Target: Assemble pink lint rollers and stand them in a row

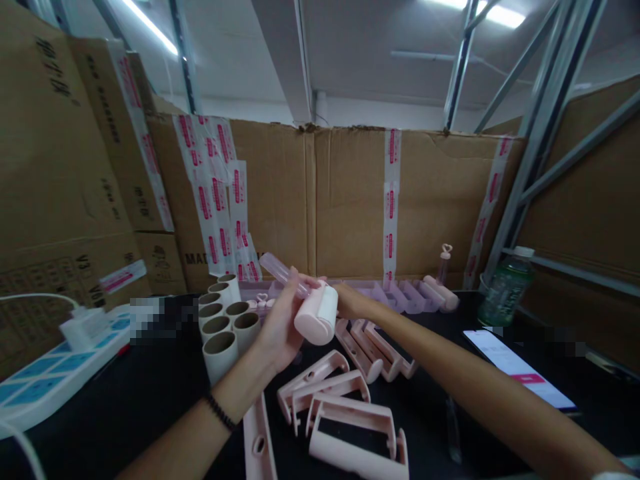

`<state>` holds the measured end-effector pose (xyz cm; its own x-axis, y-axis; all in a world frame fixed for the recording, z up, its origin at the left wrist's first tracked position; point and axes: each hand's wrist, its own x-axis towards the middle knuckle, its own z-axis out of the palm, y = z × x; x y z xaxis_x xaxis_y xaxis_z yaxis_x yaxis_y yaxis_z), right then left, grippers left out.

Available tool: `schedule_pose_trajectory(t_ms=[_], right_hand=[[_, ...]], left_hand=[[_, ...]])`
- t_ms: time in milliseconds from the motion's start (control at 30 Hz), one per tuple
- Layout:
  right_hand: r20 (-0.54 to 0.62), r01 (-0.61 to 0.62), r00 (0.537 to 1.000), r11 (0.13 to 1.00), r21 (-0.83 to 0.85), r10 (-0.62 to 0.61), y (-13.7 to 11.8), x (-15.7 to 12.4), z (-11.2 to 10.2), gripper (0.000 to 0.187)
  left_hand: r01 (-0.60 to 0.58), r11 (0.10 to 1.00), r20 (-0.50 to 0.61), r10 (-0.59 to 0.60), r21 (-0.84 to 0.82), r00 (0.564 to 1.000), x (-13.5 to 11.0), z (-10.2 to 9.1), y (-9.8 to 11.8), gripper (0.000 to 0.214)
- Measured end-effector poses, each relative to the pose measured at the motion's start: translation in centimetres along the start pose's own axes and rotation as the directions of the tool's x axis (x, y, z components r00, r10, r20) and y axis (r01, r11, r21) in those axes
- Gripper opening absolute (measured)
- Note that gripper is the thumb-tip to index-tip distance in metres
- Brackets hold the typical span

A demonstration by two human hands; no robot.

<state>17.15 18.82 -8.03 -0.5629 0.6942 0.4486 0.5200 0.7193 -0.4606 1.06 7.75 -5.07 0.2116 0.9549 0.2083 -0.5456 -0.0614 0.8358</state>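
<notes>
My left hand [281, 325] is closed around a clear pinkish tube [278, 268], which points up and left, and a pale pink rounded case [311, 315] with a white roll-like part [329, 308] along its side. My right hand [350, 301] meets the case from behind on the right; its fingers are hidden there. Below the hands lie several pink open frames [353, 407], some overlapping. More pink frames [367, 350] lean together under my right wrist. A long pink piece with an oval hole [259, 440] lies near my left forearm.
Several white cardboard tubes [220, 350] stand upright at left. Behind the hands runs a translucent lilac tray [407, 298]. A power strip [50, 380] is far left; a phone [520, 370] and green bottle [507, 287] are right. Cardboard [350, 200] walls the back.
</notes>
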Motion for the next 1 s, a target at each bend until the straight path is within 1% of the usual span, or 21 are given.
schedule_pose_trajectory(t_ms=[67,133,267,300,367,433,467,500,533,600,633,700,733,767,833,900,1000], right_hand=[[-0.05,-0.024,0.998,1.0,0.013,0.024,0.0,-0.2,-0.6,0.005],[-0.119,-0.045,0.992,0.999,0.028,0.048,-0.1,-0.5,-1.7,0.008],[-0.269,-0.067,0.959,0.994,0.087,0.088,-1.1,-1.7,-4.2,0.028],[-0.298,-0.059,0.949,0.988,0.146,0.101,-1.6,-2.2,-4.7,0.031],[-0.345,-0.014,0.928,0.94,0.342,0.139,-2.9,-3.2,-5.4,0.034],[-0.381,0.057,0.905,0.834,0.549,0.189,-4.3,-4.3,-5.8,0.034],[-0.398,0.09,0.893,0.783,0.616,0.21,-4.9,-4.8,-5.9,0.034],[-0.417,0.118,0.882,0.752,0.649,0.222,-5.5,-5.3,-6.0,0.033],[-0.439,0.144,0.869,0.732,0.666,0.229,-6.0,-5.7,-6.1,0.032],[-0.489,0.196,0.841,0.712,0.674,0.232,-6.5,-6.5,-6.2,0.029],[-0.514,0.221,0.826,0.707,0.672,0.23,-6.6,-6.9,-6.3,0.027],[-0.546,0.26,0.806,0.691,0.674,0.23,-6.5,-7.4,-6.3,0.024],[-0.549,0.269,0.803,0.681,0.681,0.232,-6.3,-7.6,-6.2,0.023],[-0.545,0.274,0.806,0.67,0.69,0.232,-6.2,-7.8,-6.1,0.022],[-0.526,0.273,0.82,0.655,0.705,0.224,-5.9,-8.1,-5.9,0.02],[-0.508,0.264,0.836,0.659,0.705,0.209,-5.9,-8.3,-5.7,0.018],[-0.488,0.232,0.85,0.692,0.684,0.197,-6.0,-8.5,-5.6,0.019]], left_hand=[[-0.042,0.998,0.003,0.042,0.047,0.999,0.0,-0.1,-0.2,0.043],[-0.048,0.996,0.0,0.048,0.078,0.999,-0.1,-0.1,-0.3,0.048],[-0.013,0.995,0.01,0.012,0.102,1.0,-0.5,0.0,-0.3,0.051],[-0.014,0.993,0.021,0.012,0.118,1.0,-0.6,0.0,-0.4,0.051],[-0.058,0.979,0.041,0.051,0.197,0.998,-0.6,0.0,-0.5,0.052],[-0.134,0.926,0.057,0.122,0.354,0.991,-0.6,0.1,-0.6,0.052],[-0.174,0.875,0.06,0.165,0.452,0.984,-0.5,0.1,-0.7,0.051],[-0.209,0.808,0.062,0.211,0.55,0.976,-0.4,0.2,-0.7,0.049],[-0.241,0.727,0.069,0.259,0.643,0.963,-0.3,0.2,-0.7,0.046],[-0.301,0.523,0.119,0.353,0.797,0.928,-0.1,0.1,-0.6,0.041],[-0.325,0.405,0.162,0.387,0.855,0.908,-0.1,0.1,-0.5,0.04],[-0.346,0.177,0.249,0.413,0.921,0.876,0.0,-0.1,-0.5,0.041],[-0.34,0.087,0.276,0.416,0.936,0.866,0.1,-0.2,-0.5,0.042],[-0.326,0.017,0.29,0.415,0.945,0.863,0.1,-0.3,-0.6,0.042],[-0.293,-0.086,0.302,0.398,0.952,0.866,0.1,-0.4,-0.7,0.042],[-0.265,-0.165,0.309,0.371,0.95,0.876,0.1,-0.5,-0.9,0.042],[-0.259,-0.237,0.331,0.351,0.937,0.876,0.0,-0.7,-1.0,0.043]])
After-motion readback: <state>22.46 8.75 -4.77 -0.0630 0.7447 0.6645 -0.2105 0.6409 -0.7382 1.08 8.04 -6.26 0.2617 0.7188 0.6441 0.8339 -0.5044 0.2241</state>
